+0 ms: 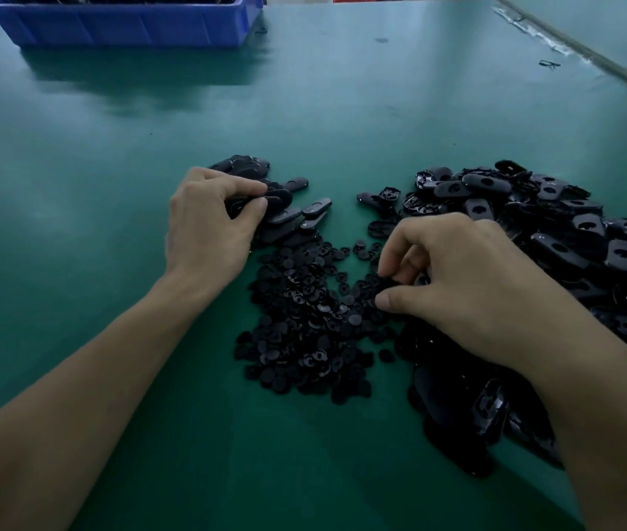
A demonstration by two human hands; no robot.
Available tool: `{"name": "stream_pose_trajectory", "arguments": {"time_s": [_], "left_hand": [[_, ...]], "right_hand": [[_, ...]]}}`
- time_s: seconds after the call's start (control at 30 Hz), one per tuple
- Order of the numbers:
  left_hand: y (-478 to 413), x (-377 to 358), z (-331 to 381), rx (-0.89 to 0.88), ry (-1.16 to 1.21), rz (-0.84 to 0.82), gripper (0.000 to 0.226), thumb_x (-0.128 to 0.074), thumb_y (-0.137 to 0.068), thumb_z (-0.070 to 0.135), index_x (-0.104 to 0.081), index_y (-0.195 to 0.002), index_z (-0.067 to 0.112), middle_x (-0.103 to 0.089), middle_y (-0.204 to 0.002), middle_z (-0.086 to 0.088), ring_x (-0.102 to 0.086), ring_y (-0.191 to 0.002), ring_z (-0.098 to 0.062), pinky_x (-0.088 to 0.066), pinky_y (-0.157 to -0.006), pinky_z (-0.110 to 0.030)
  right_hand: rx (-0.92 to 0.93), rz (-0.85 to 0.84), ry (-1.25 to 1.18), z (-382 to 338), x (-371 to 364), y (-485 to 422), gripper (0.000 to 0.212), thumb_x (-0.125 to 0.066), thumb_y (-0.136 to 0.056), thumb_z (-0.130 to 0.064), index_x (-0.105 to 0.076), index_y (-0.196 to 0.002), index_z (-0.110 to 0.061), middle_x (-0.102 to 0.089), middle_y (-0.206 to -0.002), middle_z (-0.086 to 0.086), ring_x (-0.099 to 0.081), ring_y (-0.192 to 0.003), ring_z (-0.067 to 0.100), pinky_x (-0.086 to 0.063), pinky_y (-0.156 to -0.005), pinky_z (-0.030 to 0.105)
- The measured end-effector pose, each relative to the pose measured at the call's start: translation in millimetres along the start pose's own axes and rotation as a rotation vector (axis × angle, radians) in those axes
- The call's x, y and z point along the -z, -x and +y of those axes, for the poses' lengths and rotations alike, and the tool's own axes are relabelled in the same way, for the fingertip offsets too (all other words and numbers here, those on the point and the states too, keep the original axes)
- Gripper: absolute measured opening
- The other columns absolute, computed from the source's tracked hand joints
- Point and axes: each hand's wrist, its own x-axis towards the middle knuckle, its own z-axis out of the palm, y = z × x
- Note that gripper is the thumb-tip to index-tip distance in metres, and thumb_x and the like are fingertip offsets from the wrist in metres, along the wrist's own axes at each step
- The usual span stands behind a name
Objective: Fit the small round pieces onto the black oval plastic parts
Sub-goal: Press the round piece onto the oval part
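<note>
A heap of small black round pieces (304, 323) lies in the middle of the green table (112, 166). My right hand (469, 285) reaches into its right edge, thumb and curled fingers pinching a round piece. A large pile of black oval parts with holes (557, 231) spreads to the right. A smaller group of oval parts (289, 212) lies at the upper left of the heap. My left hand (208, 224) rests there, its fingers and thumb gripping an oval part.
A blue plastic bin (120, 24) holding dark parts stands at the far left of the table. A seam with tape (557, 44) runs along the far right, with a small black piece (549, 64) beside it.
</note>
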Motion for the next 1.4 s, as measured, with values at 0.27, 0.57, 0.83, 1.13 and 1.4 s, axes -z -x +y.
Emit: {"name": "stream_pose_trajectory", "arguments": {"time_s": [0.27, 0.57, 0.83, 1.13, 1.4], "left_hand": [[8, 2, 23, -0.099, 0.133, 0.019, 0.013, -0.07, -0.088, 0.019, -0.071, -0.093, 0.031, -0.057, -0.08, 0.02, -0.051, -0.062, 0.011, -0.035, -0.063, -0.002], [25, 10, 62, 0.045, 0.546, -0.561, 0.032, -0.058, -0.099, 0.037, -0.074, -0.074, 0.025, -0.071, -0.063, 0.004, -0.059, -0.045, -0.009, -0.038, -0.038, -0.017], [27, 11, 61, 0.083, 0.719, -0.617, 0.019, -0.072, -0.077, 0.038, -0.075, -0.086, 0.022, -0.07, -0.07, 0.007, -0.059, -0.059, -0.004, -0.044, -0.05, -0.015], [25, 11, 63, 0.169, 0.82, -0.52, 0.015, -0.067, -0.092, 0.02, -0.071, -0.078, 0.015, -0.071, -0.069, -0.001, -0.062, -0.055, -0.009, -0.048, -0.047, -0.018], [25, 10, 61, 0.188, 0.858, -0.548, 0.01, -0.066, -0.093, 0.01, -0.072, -0.088, 0.016, -0.074, -0.075, -0.005, -0.065, -0.058, -0.011, -0.052, -0.052, -0.02]], "right_hand": [[0.144, 0.201, -0.257, 0, -3, -6, 0.014, -0.078, -0.082, -0.038, -0.072, -0.073, -0.029, -0.061, -0.057, -0.003, -0.05, -0.047, 0.001, -0.038, -0.049, 0.009], [0.172, 0.145, -0.665, -2, -7, -8, 0.018, -0.082, -0.075, -0.029, -0.076, -0.092, -0.025, -0.077, -0.08, -0.004, -0.074, -0.073, 0.011, -0.059, -0.068, 0.025], [0.148, 0.097, -0.774, -1, -9, -13, 0.029, -0.064, -0.093, 0.001, -0.059, -0.106, -0.024, -0.075, -0.078, 0.005, -0.072, -0.067, 0.012, -0.052, -0.06, 0.017], [-0.007, 0.181, -0.791, 1, -10, -14, 0.008, -0.072, -0.089, -0.005, -0.068, -0.087, -0.011, -0.074, -0.068, 0.005, -0.07, -0.055, 0.013, -0.049, -0.048, 0.017], [0.024, 0.237, -0.804, 4, -11, -17, 0.016, -0.068, -0.092, -0.002, -0.07, -0.103, -0.014, -0.073, -0.068, -0.002, -0.068, -0.061, 0.009, -0.05, -0.056, 0.015]]}}
